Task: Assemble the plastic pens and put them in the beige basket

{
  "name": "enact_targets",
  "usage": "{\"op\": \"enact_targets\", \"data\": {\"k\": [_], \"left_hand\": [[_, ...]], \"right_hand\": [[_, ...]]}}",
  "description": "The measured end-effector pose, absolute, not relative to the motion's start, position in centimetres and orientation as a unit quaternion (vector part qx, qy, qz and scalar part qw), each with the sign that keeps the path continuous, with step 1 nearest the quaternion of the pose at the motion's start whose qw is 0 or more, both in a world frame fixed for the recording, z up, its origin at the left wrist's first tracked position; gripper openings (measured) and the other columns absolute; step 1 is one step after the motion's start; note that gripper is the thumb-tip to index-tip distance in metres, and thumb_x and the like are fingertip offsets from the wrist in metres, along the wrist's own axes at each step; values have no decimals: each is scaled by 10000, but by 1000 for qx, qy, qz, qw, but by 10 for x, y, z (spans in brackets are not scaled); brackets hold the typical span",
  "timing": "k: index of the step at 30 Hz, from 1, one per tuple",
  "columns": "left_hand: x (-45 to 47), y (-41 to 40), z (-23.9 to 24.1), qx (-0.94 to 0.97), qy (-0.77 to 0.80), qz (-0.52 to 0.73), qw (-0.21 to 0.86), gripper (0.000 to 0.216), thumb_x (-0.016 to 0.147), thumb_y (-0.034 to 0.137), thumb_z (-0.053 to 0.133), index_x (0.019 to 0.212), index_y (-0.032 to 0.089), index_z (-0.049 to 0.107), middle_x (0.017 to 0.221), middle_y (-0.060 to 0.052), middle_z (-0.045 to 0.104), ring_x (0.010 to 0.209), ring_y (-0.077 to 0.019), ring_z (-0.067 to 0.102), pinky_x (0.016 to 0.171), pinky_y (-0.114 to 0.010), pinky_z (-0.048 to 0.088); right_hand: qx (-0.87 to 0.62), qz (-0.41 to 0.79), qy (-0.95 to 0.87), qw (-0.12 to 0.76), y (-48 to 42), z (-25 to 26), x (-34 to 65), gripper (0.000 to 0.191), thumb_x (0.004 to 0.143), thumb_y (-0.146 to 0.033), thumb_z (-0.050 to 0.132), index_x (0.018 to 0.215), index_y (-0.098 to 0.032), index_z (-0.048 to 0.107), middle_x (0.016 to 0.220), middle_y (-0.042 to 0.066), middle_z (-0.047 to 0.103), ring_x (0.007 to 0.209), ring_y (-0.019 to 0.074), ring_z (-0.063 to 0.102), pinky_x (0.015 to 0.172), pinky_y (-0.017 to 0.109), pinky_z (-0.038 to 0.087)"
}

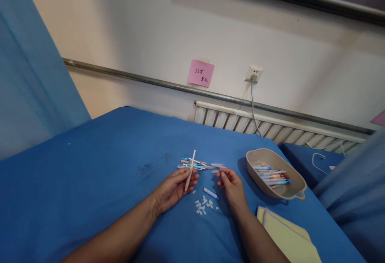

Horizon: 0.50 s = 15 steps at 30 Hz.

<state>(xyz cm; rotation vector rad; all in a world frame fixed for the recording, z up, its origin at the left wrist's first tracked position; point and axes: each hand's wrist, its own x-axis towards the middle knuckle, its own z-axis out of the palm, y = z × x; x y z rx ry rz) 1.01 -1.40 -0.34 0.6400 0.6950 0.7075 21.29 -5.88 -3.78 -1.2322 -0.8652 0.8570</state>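
My left hand [177, 188] is closed around a slim pen [189, 176], held upright with a slight tilt; its lower part is beige and its upper part thin and white. At the right, my right hand [231, 184] has thumb and forefinger pinched together beside a small translucent piece [214, 171]. Whether that piece is in the fingers or lies behind them is unclear. Behind both hands lies a loose pile of pens and pen parts [192, 164]. A short blue-and-white pen barrel [211, 193] rests between the hands, with several small white tips [202, 206] scattered in front of it.
A beige basin [296, 176] holding several pens stands at the right. Yellow cloths or sheets [285, 235] lie in front of it. The blue-covered table [99, 166] reaches back to a white radiator [234, 120]. Blue curtains [33, 62] hang on both sides.
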Motion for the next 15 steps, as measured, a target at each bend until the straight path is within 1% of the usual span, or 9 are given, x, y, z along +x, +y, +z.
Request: {"op": "enact_targets", "data": {"k": [10,15], "left_hand": [[10,-12,-2,271,318,347,840,168,799,140,641,962,142,602,848,-46,695,693,-124,665,614,-209,528],[9,-12,-5,268,323,350,837,163,794,137,646,952,132,608,837,-52,694,682,-130,660,609,-223,533]], "right_hand": [[-550,382,-364,648,-56,-40,218,348,684,-465,675,842,-156,642,718,18,659,478,95,525,447,205,378],[-562,385,-376,628,-54,-45,218,342,699,-475,638,842,-165,625,729,15,647,483,99,522,459,213,382]]}}
